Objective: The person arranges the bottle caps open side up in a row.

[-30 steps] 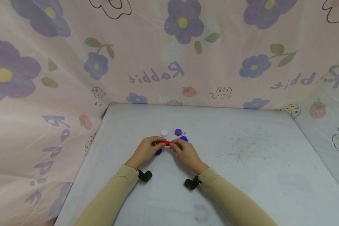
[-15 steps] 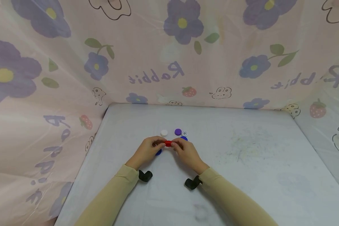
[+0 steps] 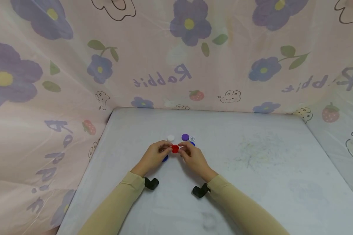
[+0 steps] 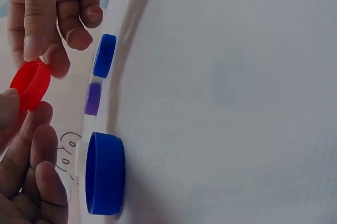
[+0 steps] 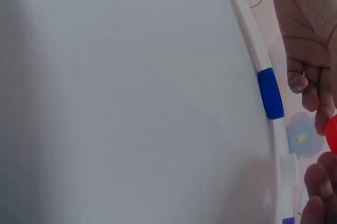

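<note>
A red bottle cap (image 3: 175, 148) is held a little above the table between both hands. The left hand (image 3: 153, 156) pinches one side of it with thumb and fingertips. On the opposite side, the thumb and index fingertip of the right hand (image 3: 196, 161) are at the rim. In the left wrist view the hollow side of the red cap (image 4: 30, 84) partly shows. A blue cap (image 3: 164, 159) lies beneath the left hand and looks larger in the left wrist view. Another blue cap (image 3: 192, 143) lies behind the right fingers, which partly cover it.
Beyond the hands lie a white cap (image 3: 171, 138), a purple cap (image 3: 185, 137) and a small white disc with a dark pattern (image 3: 192, 138). The pale table (image 3: 253, 182) meets a flower-printed curtain (image 3: 217, 78) at the back and sides. Black wrist devices (image 3: 151, 183) sit under the sleeves.
The red cap has turned from edge-on to showing its round face. The right index finger has lifted slightly. Both arms stay almost in place, and the caps on the table have not moved.
</note>
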Tool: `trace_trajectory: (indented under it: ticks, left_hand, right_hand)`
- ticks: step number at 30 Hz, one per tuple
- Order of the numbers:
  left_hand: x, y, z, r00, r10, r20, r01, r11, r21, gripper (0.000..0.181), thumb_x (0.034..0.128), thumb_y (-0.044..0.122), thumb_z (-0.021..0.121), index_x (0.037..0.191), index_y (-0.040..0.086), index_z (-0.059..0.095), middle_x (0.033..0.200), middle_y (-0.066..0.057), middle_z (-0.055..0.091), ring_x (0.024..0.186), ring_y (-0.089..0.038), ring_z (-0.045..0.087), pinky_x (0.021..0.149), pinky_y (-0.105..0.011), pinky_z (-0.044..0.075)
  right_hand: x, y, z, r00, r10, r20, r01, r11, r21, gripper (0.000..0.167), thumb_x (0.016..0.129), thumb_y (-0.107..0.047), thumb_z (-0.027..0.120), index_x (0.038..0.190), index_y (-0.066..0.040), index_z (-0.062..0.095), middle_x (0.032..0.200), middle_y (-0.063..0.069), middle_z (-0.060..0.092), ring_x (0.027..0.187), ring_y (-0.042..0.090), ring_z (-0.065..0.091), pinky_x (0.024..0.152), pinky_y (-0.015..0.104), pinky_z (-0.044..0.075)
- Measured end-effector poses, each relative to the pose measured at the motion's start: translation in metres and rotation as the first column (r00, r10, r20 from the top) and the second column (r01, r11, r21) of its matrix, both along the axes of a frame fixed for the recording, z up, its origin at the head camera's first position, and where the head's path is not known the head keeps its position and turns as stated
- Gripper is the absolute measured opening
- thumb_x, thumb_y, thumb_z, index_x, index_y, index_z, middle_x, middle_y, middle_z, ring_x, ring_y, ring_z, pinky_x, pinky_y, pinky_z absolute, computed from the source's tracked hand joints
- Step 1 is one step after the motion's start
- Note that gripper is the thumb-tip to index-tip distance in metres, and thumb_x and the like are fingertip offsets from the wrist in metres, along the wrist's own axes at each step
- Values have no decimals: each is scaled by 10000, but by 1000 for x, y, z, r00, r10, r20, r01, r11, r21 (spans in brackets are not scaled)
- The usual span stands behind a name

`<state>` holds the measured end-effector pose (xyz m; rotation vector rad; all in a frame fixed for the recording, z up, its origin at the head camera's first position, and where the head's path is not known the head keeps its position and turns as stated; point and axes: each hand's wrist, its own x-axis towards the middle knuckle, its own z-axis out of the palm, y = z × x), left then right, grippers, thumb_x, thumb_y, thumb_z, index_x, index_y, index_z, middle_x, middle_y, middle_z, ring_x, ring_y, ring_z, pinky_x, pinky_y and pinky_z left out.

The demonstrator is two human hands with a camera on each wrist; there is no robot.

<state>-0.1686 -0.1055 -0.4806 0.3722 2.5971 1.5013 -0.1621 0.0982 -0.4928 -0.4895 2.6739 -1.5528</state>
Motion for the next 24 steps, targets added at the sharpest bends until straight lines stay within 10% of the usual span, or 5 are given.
trace_trajectory:
  ticks: [24]
  left_hand:
    - [2,-5,-2,999,-31,32,30,999,19,276,918,187,687,1191,183,641,970,45,669,861,-117,614,762,-302,515]
  right_hand:
    - [3,-5,1,1000,25,-17,-24,998,59,276,939,-191,660,1206,-174,592,902,-58,658,676,88,565,552,262,474]
